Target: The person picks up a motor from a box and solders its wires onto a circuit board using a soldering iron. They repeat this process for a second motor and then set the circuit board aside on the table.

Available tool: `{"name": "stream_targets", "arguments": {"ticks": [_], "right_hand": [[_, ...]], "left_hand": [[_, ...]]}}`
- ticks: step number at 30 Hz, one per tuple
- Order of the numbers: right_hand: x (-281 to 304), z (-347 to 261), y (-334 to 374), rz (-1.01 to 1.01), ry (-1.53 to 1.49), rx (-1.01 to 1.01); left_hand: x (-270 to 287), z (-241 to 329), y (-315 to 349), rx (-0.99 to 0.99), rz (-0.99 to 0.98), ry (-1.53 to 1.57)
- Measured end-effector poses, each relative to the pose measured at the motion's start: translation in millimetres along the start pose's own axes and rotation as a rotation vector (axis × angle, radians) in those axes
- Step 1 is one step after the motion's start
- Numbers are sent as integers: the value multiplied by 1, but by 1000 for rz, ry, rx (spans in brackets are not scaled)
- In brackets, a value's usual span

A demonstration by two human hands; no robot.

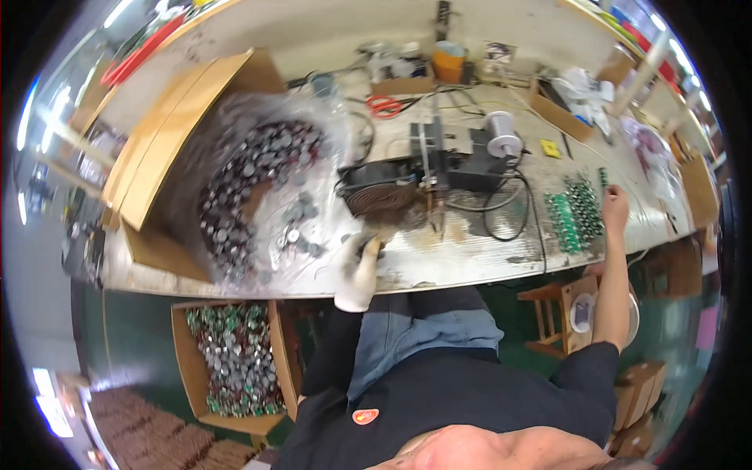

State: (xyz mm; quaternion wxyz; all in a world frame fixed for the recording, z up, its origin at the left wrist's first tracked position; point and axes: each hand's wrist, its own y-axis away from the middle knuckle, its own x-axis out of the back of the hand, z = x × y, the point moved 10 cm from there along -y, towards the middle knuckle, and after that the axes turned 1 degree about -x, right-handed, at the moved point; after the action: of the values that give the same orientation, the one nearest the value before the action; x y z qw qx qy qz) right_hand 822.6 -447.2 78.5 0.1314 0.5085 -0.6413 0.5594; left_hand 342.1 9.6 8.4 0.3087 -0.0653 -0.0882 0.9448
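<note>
My left hand [358, 274], in a white glove with some fingertips bare, is at the bench's front edge. Its fingers are closed around something small and dark that I cannot make out. Just beyond it are a black fan with a round grille [381, 197] and a metal stand [429, 168]. Off to the right, the fingers of my bare right hand [615, 207] are pinched at the lower end of a narrow green circuit board strip [603, 176]. Beside that hand lie rows of small green circuit boards [570, 215] with dark parts on them.
A plastic-lined carton [160, 141] spills many small round dark parts [235, 188] at left. Below the bench stands another filled carton [180, 352]. A solder wire spool [501, 133], red-handled scissors [384, 106], loose cables [505, 235] and a yellow piece [551, 148] lie farther back. A wooden stool [576, 309] stands at right.
</note>
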Motion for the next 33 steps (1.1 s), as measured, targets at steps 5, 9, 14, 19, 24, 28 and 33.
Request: {"name": "stream_targets", "arguments": {"ticks": [5,9,14,19,24,28,33], "right_hand": [[51,-117,58,75,-562,-55],[13,-239,161,-653,-795,60],[-5,-298,203,-777,-458,368],[-19,-301,203,-925,-513,223],[-32,-286,242,-1051,-1047,-226],[-37,-306,263,-1126,-1183,-297],[-44,-333,267,-1212,-1246,-301]], "left_hand": [[7,8,0,38,0,11],[9,4,-3,39,-21,-32],[1,2,-3,48,-43,-100],[-9,14,5,47,-66,-123],[-46,10,16,235,-172,-197],[-52,-1,25,428,-174,-100],[-59,-13,29,524,-152,78]]}}
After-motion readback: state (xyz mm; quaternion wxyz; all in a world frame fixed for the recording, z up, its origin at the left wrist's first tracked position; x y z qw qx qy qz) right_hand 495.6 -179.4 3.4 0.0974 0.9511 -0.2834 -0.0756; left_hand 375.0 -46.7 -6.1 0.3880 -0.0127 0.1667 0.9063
